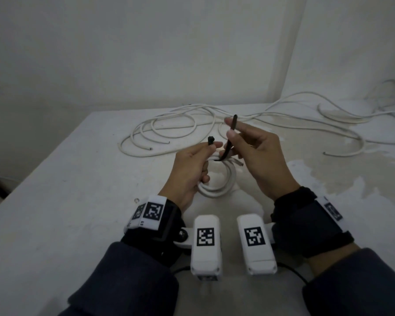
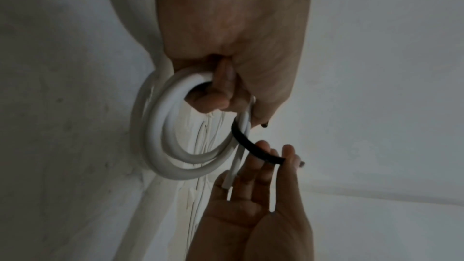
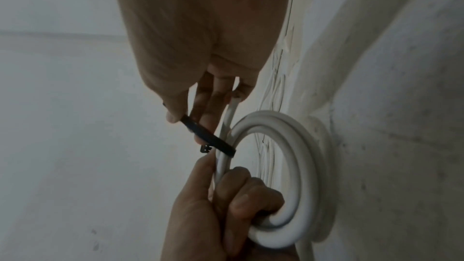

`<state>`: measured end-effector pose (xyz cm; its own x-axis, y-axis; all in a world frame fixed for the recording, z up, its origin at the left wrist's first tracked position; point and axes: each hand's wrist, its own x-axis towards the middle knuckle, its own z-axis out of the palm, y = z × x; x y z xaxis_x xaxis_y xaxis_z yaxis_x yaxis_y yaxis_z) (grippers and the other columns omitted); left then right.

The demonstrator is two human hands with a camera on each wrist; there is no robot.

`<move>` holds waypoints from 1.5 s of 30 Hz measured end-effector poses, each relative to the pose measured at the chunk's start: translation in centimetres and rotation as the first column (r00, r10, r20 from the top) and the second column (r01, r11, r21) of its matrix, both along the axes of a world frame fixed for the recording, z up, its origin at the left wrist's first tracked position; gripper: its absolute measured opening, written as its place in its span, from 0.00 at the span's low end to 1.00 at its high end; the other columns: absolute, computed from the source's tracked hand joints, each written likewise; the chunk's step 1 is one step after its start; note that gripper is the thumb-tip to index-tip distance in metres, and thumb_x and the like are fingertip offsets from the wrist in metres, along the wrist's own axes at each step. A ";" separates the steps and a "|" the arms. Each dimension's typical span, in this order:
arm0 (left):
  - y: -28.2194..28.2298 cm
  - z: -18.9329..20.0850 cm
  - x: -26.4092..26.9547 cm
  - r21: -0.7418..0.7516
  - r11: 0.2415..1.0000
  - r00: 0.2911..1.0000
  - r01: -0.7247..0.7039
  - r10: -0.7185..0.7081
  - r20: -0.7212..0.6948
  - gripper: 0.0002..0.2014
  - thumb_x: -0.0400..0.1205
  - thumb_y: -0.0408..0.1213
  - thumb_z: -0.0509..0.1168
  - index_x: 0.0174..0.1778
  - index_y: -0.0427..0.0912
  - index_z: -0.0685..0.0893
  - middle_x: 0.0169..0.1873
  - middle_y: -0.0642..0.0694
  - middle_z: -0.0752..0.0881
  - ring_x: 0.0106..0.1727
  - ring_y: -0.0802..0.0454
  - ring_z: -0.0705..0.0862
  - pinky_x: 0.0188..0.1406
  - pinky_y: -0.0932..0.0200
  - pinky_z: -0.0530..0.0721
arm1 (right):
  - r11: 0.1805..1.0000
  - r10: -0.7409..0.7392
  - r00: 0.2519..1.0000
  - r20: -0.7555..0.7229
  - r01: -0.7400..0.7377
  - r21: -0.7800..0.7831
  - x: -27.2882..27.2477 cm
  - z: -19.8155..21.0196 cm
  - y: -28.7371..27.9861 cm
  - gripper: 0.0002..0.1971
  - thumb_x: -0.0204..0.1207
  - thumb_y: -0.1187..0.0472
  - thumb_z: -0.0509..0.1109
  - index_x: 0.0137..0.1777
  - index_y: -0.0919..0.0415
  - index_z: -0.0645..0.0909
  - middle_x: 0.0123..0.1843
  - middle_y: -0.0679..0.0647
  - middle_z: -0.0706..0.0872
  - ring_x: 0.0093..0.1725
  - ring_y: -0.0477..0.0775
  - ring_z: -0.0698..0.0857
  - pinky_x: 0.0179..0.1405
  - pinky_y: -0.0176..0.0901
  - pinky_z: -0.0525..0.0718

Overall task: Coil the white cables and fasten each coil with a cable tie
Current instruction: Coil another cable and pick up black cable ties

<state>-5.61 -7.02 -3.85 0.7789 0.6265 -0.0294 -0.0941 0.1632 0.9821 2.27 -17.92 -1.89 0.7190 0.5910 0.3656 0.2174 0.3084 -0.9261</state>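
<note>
- Head view: I see my left hand gripping a small white coil, held just above the surface, close in front of me.
- Its lower fingers curl through the coil's ring, and thumb and forefinger pinch the head end of a black tie, which sticks up at the fingertips.
- My right hand pinches the tie's tail between thumb and forefinger; the tip pokes up past them, and the other fingers are loosely spread.
- Between my hands the tie dips down and passes under the coil's upper strands, so it wraps the bundle but is not yet closed; the tail is not in the head.
- Left wrist view: the coil hangs from my curled fingers in several turns, the tie crossing its edge towards the right hand. A free cable end lies against the right fingers.
- Right wrist view: the tie runs from my thumb down across the strands of the coil; its small square head shows just above the thumb of the left hand.
- Loose cables sprawl in open loops farther back on the surface, well apart from the coil, with more trailing off to the right.
- Wrist cameras with square black-and-white markers sit on both forearms.
</note>
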 end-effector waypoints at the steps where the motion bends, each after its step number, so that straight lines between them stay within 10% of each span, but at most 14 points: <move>1: -0.1 0.1 0.0 0.017 1.000 1.000 -0.002 0.002 0.000 0.09 0.84 0.34 0.62 0.45 0.44 0.89 0.18 0.53 0.69 0.18 0.60 0.61 0.15 0.68 0.66 | 1.000 0.021 1.000 -0.003 -0.021 -0.001 0.0 0.1 -0.1 0.18 0.79 0.68 0.69 0.67 0.56 0.80 0.31 0.51 0.88 0.33 0.45 0.89 0.38 0.31 0.84; 12: -0.4 0.1 -0.1 0.132 0.991 0.999 -0.038 0.036 0.021 0.09 0.84 0.37 0.63 0.49 0.44 0.90 0.29 0.41 0.70 0.23 0.57 0.64 0.19 0.65 0.67 | 0.998 0.014 0.999 0.044 -0.011 -0.062 -0.1 0.2 -0.1 0.08 0.73 0.75 0.72 0.42 0.64 0.89 0.27 0.61 0.85 0.24 0.49 0.83 0.26 0.27 0.76; 18: -0.6 0.3 -0.1 0.196 0.980 0.999 -0.044 0.045 0.000 0.09 0.85 0.36 0.62 0.52 0.44 0.89 0.18 0.58 0.76 0.20 0.61 0.67 0.19 0.67 0.69 | 0.997 0.031 0.998 0.056 -0.027 -0.079 0.4 -0.3 0.0 0.07 0.73 0.76 0.72 0.48 0.70 0.88 0.21 0.51 0.82 0.25 0.49 0.83 0.28 0.29 0.77; 31: -0.5 0.2 0.0 0.457 0.886 0.997 -0.077 0.063 0.046 0.10 0.84 0.34 0.63 0.46 0.38 0.91 0.26 0.56 0.85 0.23 0.68 0.77 0.26 0.70 0.72 | 0.990 0.060 0.995 0.083 -0.048 -0.132 0.2 -0.1 -0.1 0.16 0.76 0.76 0.68 0.61 0.64 0.83 0.17 0.45 0.78 0.21 0.42 0.81 0.35 0.35 0.81; 45: -1.0 0.9 -0.3 0.423 0.906 0.999 -0.001 -0.020 0.045 0.11 0.85 0.34 0.63 0.54 0.37 0.90 0.25 0.57 0.85 0.20 0.68 0.76 0.23 0.75 0.71 | 0.999 0.006 0.996 0.089 -0.001 -0.047 0.1 -0.1 -0.1 0.06 0.77 0.76 0.68 0.51 0.69 0.83 0.26 0.61 0.80 0.21 0.45 0.81 0.26 0.31 0.79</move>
